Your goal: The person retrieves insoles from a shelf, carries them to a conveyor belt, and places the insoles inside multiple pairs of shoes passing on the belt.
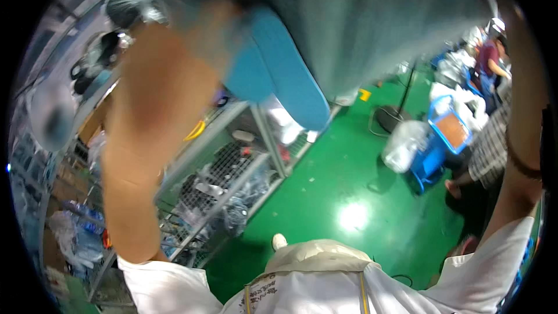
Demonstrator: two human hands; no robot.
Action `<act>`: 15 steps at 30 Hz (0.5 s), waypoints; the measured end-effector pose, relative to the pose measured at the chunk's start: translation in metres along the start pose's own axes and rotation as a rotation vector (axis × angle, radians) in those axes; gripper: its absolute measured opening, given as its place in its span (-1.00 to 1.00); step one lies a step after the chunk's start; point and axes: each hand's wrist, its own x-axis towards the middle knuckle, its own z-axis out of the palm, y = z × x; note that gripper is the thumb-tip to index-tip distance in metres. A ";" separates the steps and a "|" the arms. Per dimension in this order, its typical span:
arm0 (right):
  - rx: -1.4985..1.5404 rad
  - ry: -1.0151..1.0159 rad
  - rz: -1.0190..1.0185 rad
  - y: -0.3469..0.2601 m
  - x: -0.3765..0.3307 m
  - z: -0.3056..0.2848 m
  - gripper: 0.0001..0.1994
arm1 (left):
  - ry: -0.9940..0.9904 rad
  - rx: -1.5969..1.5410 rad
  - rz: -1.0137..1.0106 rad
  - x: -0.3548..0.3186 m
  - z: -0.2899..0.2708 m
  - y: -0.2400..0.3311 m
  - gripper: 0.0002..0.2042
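My left arm is raised, and my left hand (pixel 206 29) is smeared by motion at the upper left. Its fingers cannot be made out. Right beside it are two overlapping blue, flat, rounded pieces shaped like shoe soles (pixel 296 78); whether the hand grips them is unclear. A large grey-green sheet (pixel 383 17), blurred and cloth-like, spans the top of the picture behind the blue pieces. My right arm reaches up along the right edge, with a dark band on it, and the hand itself lies out of sight.
Metal wire-mesh shelving (pixel 232 166) with bagged goods stands at the left. On the green floor (pixel 325 197) are a stand with a round black base (pixel 392 119), a blue chair-like frame (pixel 430 163) and a plastic bag (pixel 404 145). Another person (pixel 491 61) is at the far right.
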 end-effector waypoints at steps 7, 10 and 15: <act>-0.197 -0.725 0.782 0.135 -0.286 -0.092 -0.82 | -1.047 -1.230 0.148 -0.082 0.197 0.191 -0.75; -0.374 -1.044 0.858 0.156 -0.451 -0.119 -0.84 | -1.139 -1.343 -0.226 -0.172 0.266 0.243 -0.68; -0.429 -1.584 1.076 0.179 -0.641 -0.205 -0.88 | -1.539 -1.376 -0.788 -0.278 0.321 0.338 -0.63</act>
